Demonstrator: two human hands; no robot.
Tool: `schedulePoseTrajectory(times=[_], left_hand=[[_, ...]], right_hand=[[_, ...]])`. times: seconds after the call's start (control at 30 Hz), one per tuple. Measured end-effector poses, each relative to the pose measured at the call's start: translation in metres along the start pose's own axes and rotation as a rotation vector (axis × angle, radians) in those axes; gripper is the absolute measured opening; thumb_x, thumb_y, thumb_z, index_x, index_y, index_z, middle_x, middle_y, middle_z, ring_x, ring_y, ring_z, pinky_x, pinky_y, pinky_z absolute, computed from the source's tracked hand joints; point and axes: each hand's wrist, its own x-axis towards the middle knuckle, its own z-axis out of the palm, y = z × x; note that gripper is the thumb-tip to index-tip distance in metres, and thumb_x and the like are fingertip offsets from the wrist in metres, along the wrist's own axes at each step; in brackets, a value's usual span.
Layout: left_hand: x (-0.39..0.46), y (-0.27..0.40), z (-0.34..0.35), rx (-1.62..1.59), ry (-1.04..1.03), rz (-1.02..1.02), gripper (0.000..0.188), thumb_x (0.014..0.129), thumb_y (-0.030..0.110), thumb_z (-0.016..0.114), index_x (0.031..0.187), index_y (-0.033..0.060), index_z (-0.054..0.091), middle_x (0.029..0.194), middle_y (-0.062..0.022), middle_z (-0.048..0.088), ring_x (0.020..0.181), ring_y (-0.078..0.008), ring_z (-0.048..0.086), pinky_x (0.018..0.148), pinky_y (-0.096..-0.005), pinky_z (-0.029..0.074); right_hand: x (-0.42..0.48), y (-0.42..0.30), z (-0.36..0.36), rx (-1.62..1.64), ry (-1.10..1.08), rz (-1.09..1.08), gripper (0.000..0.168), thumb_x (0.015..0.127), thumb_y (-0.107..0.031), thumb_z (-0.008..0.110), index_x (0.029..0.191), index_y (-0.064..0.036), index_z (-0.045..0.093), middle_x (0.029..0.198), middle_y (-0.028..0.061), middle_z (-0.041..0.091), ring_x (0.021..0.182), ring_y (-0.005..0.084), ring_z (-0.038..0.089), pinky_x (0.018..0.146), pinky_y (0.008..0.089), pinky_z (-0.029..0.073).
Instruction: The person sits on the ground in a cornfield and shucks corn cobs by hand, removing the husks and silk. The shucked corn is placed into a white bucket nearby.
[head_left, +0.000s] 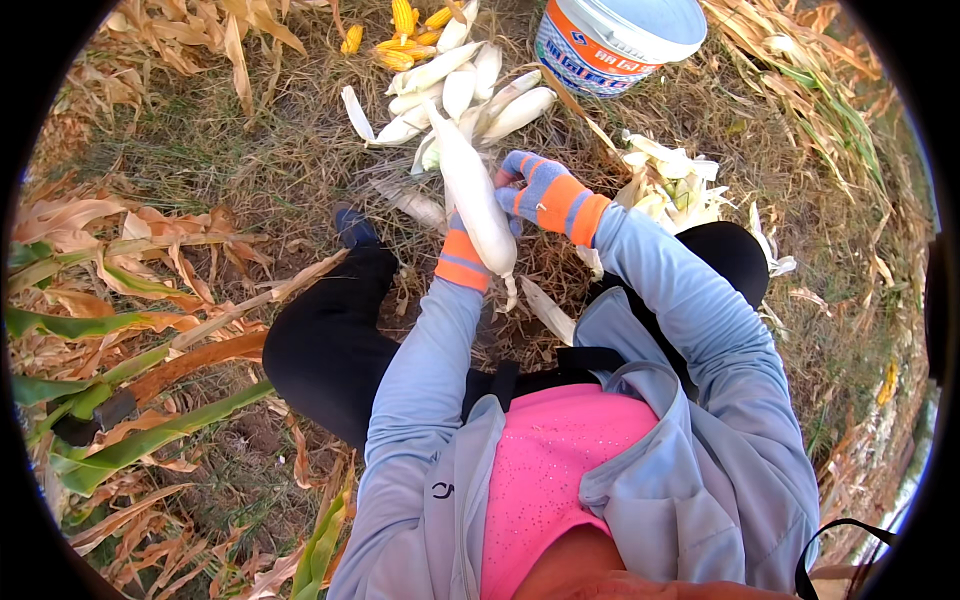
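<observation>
A long ear of corn in pale husk (476, 187) lies tilted across my left hand (459, 251), its stalk end toward me. That hand wears an orange and grey knit glove and grips the ear from below, mostly hidden by it. On the ear's other side is my right hand (547, 196), gloved alike, with curled fingers close to the husk. Whether those fingers pinch anything is unclear. Just beyond lies a heap of husked-over ears (457, 90). Several bare yellow cobs (405, 37) sit at its far side.
A white plastic bucket (600, 56) with an orange and blue printed label stands at the far right. Stripped husks (675, 176) are piled near my right knee (727, 255). Dry corn stalks and leaves (150, 300) crowd the left. Dry grass (285, 142) covers the ground.
</observation>
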Motion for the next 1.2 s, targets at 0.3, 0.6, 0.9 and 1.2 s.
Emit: schedulePoseTrajectory(times=[0.3,0.6,0.9,1.2], left_hand=[[0.029,0.027,-0.045,-0.326,0.322,0.226,0.073,0.071,0.073,0.029,0.088,0.0055,0.051,0.075,-0.0107,0.057,0.068,-0.0267,0.054,0.066,-0.0399,0.045],[0.010,0.041,-0.009,-0.254,0.216,0.191,0.067,0.075,0.065,0.039,0.109,0.0068,0.042,0.093,-0.0178,0.054,0.091,-0.0346,0.051,0.081,-0.0503,0.040],[0.005,0.058,-0.002,-0.375,0.327,0.244,0.067,0.078,0.049,0.052,0.125,0.0064,0.029,0.115,-0.0164,0.044,0.103,-0.0282,0.046,0.089,-0.0476,0.037],[0.005,0.050,-0.002,-0.346,0.328,0.292,0.065,0.078,0.048,0.053,0.124,0.0065,0.031,0.115,-0.0162,0.044,0.102,-0.0278,0.046,0.088,-0.0465,0.038]], right_hand=[[-0.007,0.004,0.007,-0.142,0.157,-0.030,0.027,0.073,-0.026,0.060,0.090,-0.005,0.055,0.082,0.0126,0.057,0.078,0.0237,0.056,0.068,0.0320,0.044],[-0.009,-0.004,0.010,0.480,-0.377,0.169,0.032,0.079,-0.020,0.059,0.102,-0.002,0.048,0.073,0.0083,0.059,0.065,0.0164,0.058,0.058,0.0279,0.048],[-0.008,0.004,0.012,-0.343,0.325,-0.376,0.034,0.072,-0.017,0.063,0.101,-0.009,0.047,0.080,0.0104,0.058,0.071,0.0249,0.058,0.060,0.0326,0.047],[-0.007,0.006,0.010,-0.484,0.297,-0.374,0.024,0.078,-0.018,0.055,0.099,-0.008,0.049,0.070,0.0144,0.059,0.061,0.0282,0.058,0.054,0.0351,0.046]])
